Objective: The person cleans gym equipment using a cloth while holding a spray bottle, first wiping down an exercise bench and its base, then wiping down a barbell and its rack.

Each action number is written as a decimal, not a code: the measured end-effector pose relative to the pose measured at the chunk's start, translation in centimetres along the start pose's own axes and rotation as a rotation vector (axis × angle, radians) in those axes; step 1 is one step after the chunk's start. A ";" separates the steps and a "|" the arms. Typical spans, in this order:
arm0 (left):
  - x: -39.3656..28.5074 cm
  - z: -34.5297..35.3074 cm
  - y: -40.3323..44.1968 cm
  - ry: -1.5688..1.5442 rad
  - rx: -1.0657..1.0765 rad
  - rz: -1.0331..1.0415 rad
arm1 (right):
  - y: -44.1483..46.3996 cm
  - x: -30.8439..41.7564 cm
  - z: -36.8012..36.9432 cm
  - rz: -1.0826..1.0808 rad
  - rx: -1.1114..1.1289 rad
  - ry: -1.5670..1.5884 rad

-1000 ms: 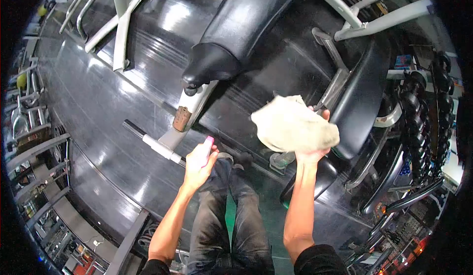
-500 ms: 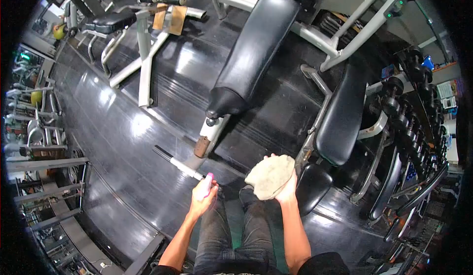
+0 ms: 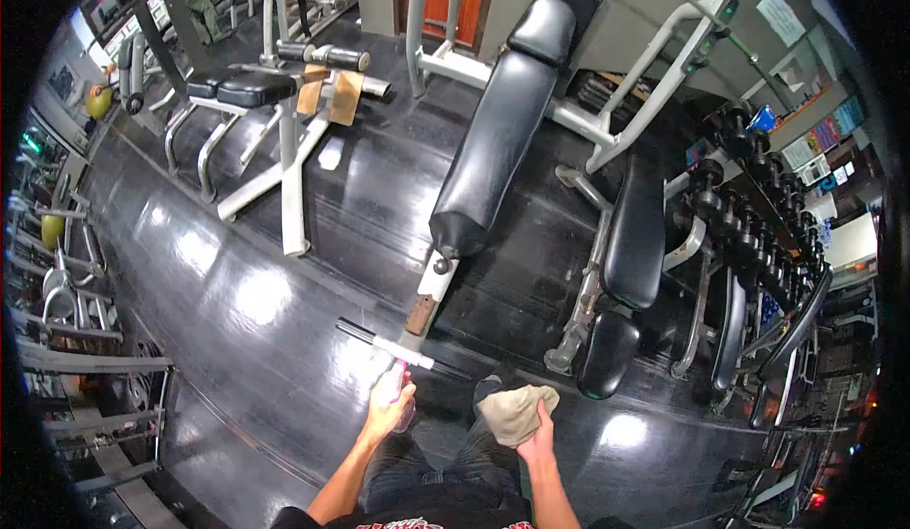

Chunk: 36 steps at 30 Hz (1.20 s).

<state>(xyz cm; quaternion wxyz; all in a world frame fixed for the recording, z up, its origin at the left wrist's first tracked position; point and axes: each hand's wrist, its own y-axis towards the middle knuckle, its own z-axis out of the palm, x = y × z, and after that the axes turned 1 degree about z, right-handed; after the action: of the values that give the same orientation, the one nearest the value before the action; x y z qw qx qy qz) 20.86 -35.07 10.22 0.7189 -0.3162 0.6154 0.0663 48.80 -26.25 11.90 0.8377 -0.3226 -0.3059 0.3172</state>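
Holding crumpled beige cloth (image 3: 515, 414): right hand (image 3: 541, 434). Pink-topped bottle (image 3: 398, 383): left hand (image 3: 384, 410).

At six o'clock sits a black shirt (image 3: 455, 513) with red and white lettering along its visible edge; its dark sleeves (image 3: 292, 518) leave both forearms bare, like the left hand (image 3: 389, 402) and right hand (image 3: 538, 436). The trousers (image 3: 476, 458) are faded grey-black, creased, with a dark shoe (image 3: 487, 387) at their one o'clock.
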 end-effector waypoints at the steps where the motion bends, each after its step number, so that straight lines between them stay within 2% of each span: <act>1: -0.5 -1.1 -0.2 0.021 0.037 0.037 | -0.7 -1.3 0.4 -0.009 -0.017 0.046; 2: -1.0 -2.1 -0.4 0.019 0.045 0.052 | -1.2 -2.1 0.9 -0.017 -0.035 0.091; 4: -2.7 -3.9 -0.3 0.209 0.048 0.268 | -2.2 -2.6 2.8 -0.044 -0.003 0.102; 6: -4.4 -4.9 -0.5 0.155 0.074 0.297 | -2.6 -3.0 4.4 -0.068 0.025 0.123; 8: -6.2 -5.6 -0.6 0.181 0.125 0.150 | -2.2 -2.5 5.2 -0.128 0.001 0.087; 10: -7.4 -6.1 -0.3 0.292 0.162 0.175 | -1.6 -1.8 6.2 -0.143 0.034 0.112; 12: -7.7 -6.7 0.0 0.521 0.199 0.505 | -1.1 -1.2 7.6 -0.211 0.070 0.115; 14: -9.2 -6.8 -0.6 0.544 0.229 0.432 | -0.4 -0.6 8.3 -0.247 0.120 0.123; 16: -10.4 -6.8 -0.7 0.518 0.235 0.237 | 1.1 -0.4 7.8 -0.313 0.158 0.067; 17: -10.7 -7.0 -0.5 0.550 0.238 0.308 | 1.4 -0.2 7.8 -0.315 0.156 0.041; 22: -12.0 -7.3 1.2 0.637 0.257 0.289 | 2.7 -0.4 7.1 -0.352 0.086 -0.003; 24: -11.0 -7.9 2.7 0.561 0.284 0.328 | 2.5 -1.0 7.9 -0.349 0.087 0.058; 26: -9.4 -8.5 4.4 0.619 0.310 0.292 | 2.9 -2.2 8.2 -0.402 0.018 0.126; 28: -7.7 -9.4 5.5 0.290 0.354 0.074 | 2.9 -5.2 7.0 -0.412 -0.050 0.183; 30: -5.4 -10.7 8.8 0.255 0.425 0.021 | 4.1 -8.7 6.7 -0.380 -0.100 0.318; 32: -3.7 -10.6 10.6 -0.018 0.337 -0.166 | 4.9 -11.4 6.7 -0.376 -0.178 0.322; 34: -1.0 -11.7 13.0 -0.017 0.405 -0.190 | 5.6 -13.9 6.6 -0.329 -0.269 0.309; 36: 0.7 -11.7 15.7 0.132 0.462 -0.078 | 7.3 -15.5 6.4 -0.308 -0.267 0.330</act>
<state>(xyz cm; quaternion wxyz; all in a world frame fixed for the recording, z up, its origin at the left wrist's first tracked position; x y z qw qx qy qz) 3.56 -29.10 3.21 0.7324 -0.1707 0.6473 -0.1248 32.31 -31.08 5.63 0.8648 -0.4272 -0.2497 0.0857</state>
